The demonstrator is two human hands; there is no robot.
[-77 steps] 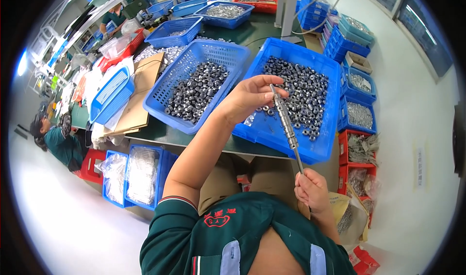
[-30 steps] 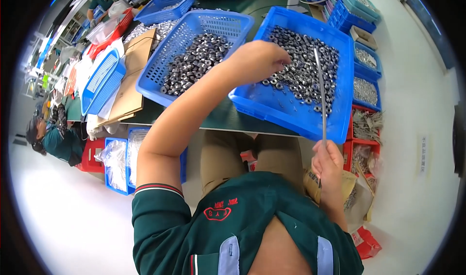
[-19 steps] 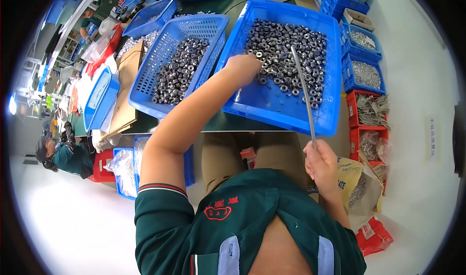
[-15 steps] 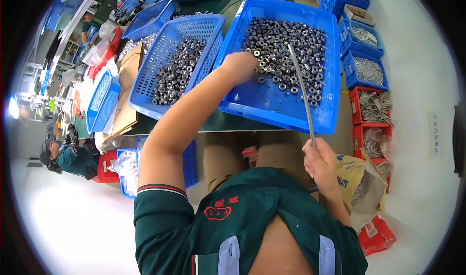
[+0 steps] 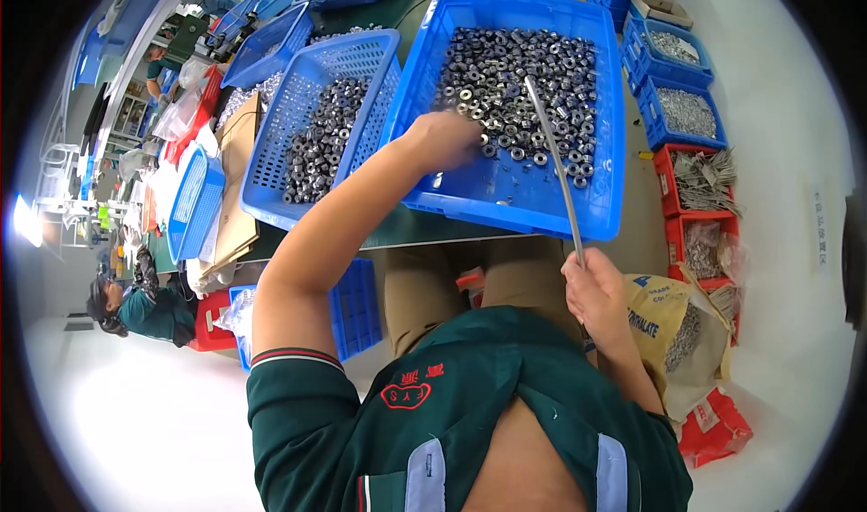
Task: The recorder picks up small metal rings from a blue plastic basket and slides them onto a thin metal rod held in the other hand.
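Observation:
My left hand [image 5: 444, 138] reaches into a blue plastic crate [image 5: 607, 164] full of small metal rings [image 5: 528, 79], its fingers curled down among them; whether it holds any is hidden. My right hand [image 5: 598, 291] is closed around the lower end of a long thin metal rod [image 5: 553, 160]. The rod slants up and left over the crate, its tip above the rings. I sit at a green table [image 5: 424, 232] with the crate right before me.
A blue mesh basket [image 5: 271, 187] of metal parts stands left of the crate, with cardboard [image 5: 237, 196] beside it. Small blue and red bins [image 5: 686, 115] of parts line the floor on the right, near a yellow sack [image 5: 668, 318]. Another person [image 5: 149, 304] sits far left.
My left hand went from the rod's tip down into the rings in the crate. The rod now carries no rings near its tip and leans more over the crate.

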